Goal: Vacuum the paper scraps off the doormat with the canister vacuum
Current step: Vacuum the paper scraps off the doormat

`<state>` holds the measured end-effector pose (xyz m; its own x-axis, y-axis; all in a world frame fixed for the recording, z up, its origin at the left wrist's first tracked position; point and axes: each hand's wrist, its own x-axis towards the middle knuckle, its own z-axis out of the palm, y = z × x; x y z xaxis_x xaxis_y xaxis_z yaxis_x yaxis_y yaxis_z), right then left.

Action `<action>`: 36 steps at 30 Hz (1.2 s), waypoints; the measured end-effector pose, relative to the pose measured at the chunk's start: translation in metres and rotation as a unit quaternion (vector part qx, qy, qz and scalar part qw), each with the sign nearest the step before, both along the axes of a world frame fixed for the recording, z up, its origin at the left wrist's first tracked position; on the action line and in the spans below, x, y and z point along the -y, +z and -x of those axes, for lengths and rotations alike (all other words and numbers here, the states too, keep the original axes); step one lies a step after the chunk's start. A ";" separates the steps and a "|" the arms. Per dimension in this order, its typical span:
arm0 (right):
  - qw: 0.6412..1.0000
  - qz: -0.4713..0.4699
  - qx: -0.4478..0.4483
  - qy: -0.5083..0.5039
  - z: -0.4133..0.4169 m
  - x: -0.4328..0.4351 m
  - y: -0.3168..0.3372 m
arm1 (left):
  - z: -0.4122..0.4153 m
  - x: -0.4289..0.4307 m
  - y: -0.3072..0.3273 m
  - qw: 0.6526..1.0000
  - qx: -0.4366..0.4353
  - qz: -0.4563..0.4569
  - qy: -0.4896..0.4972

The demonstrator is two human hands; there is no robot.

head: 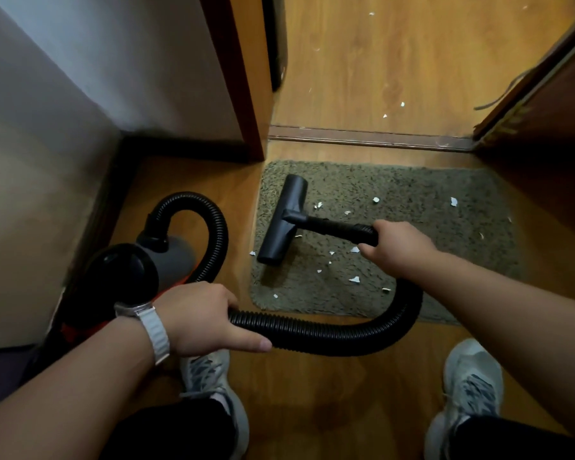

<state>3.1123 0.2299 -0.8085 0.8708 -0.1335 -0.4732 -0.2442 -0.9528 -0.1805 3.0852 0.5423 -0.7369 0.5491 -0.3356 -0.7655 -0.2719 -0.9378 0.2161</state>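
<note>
Right hand [400, 249] is gripping, fingers wrapped tight, the rigid neck behind the black T-shaped plastic floor nozzle [283, 220], steering it flat on the left part of the olive shaggy doormat [412, 187], where white torn paper scraps [354, 279] are lying scattered. Left hand [201, 318] is clasping the black ribbed hose [329, 333], likely taking up slack. Grey-and-black canister vacuum [140, 263] is sitting on wood floor beside the mat.

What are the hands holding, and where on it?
Both hold the hose. The right grip is round its end, just behind the nozzle. The left grip is round its middle stretch, beside the canister.
</note>
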 end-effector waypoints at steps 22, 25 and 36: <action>0.988 0.005 0.007 0.153 -0.024 -0.067 -0.038 | 0.001 -0.025 -0.016 0.999 0.003 -0.045 0.019; 0.989 0.002 0.002 0.148 -0.024 -0.060 -0.040 | 0.002 -0.019 -0.015 0.999 0.016 -0.035 0.016; 0.991 -0.022 -0.012 0.129 -0.026 -0.039 -0.055 | -0.001 -0.004 -0.012 1.000 0.004 0.006 0.011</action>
<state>3.1381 0.2690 -0.8639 0.8614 0.1133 -0.4951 0.0013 -0.9753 -0.2208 3.0858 0.5463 -0.7487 0.5626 -0.3315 -0.7573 -0.2523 -0.9412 0.2246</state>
